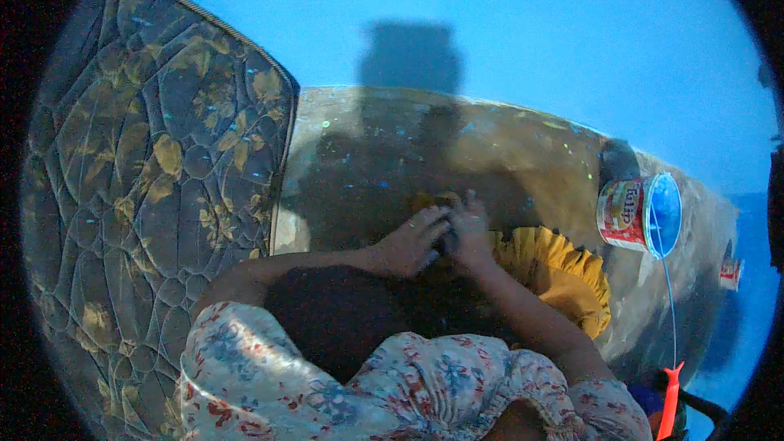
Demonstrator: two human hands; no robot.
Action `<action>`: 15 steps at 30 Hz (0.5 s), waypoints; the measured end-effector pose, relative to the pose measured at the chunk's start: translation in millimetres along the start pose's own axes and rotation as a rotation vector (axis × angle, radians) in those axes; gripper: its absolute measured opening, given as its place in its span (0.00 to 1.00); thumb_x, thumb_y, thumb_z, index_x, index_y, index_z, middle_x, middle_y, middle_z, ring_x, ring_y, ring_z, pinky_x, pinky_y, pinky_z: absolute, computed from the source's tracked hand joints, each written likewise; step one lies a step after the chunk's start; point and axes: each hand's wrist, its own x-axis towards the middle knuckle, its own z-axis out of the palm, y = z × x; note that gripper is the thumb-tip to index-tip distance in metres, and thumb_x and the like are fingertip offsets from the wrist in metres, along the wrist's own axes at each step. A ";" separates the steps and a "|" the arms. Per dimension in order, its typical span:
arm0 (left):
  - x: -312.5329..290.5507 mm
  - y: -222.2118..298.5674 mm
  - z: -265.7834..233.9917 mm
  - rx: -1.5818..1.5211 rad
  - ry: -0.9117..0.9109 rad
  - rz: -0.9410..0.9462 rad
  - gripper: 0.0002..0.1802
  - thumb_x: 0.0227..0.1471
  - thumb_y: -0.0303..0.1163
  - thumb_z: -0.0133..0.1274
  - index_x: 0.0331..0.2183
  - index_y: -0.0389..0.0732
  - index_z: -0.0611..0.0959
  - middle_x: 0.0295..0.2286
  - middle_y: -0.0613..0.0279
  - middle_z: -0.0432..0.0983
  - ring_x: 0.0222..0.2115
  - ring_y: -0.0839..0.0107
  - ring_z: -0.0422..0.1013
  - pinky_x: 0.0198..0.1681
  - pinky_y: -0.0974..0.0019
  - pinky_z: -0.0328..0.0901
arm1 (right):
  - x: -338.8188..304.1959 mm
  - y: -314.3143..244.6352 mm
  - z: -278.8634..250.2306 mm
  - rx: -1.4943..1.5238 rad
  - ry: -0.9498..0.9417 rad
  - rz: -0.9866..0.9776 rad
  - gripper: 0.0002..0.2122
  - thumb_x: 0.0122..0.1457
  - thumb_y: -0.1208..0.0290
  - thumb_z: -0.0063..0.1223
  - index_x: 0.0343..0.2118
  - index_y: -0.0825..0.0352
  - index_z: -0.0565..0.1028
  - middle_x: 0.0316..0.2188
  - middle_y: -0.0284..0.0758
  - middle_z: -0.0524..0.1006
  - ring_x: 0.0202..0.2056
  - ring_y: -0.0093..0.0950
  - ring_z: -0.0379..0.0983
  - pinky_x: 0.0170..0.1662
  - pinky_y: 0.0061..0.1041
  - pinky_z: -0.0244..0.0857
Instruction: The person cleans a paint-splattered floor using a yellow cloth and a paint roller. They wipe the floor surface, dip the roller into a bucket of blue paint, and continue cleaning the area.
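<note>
My left hand [411, 242] and my right hand [469, 238] meet in front of my body, low over the stained floor. The fingers of both are bent in and brought together at the tips. Deep shadow fills the gap between them, so whatever they may hold does not show. A small brownish patch [431, 198] lies just beyond the fingertips; its kind is unclear. Beside my right forearm spreads a yellow ruffled cloth [563, 265], partly covered by that arm.
On the left a dark quilted mattress [155, 163] with leaf patterns covers the floor. A red and white bucket [622, 214], blue inside, stands at right near the blue wall [555, 41]. A bright red forked stick [670, 402] is at lower right. A small red container [729, 273] sits farther right.
</note>
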 end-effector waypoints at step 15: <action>-47.9 -67.9 -80.5 0.129 0.151 -0.477 0.16 0.56 0.37 0.46 0.44 0.45 0.79 0.53 0.48 0.66 0.53 0.45 0.64 0.55 0.41 0.59 | -84.2 8.2 -25.8 0.224 0.437 -0.174 0.12 0.51 0.81 0.50 0.40 0.67 0.75 0.42 0.46 0.76 0.51 0.49 0.69 0.58 0.44 0.59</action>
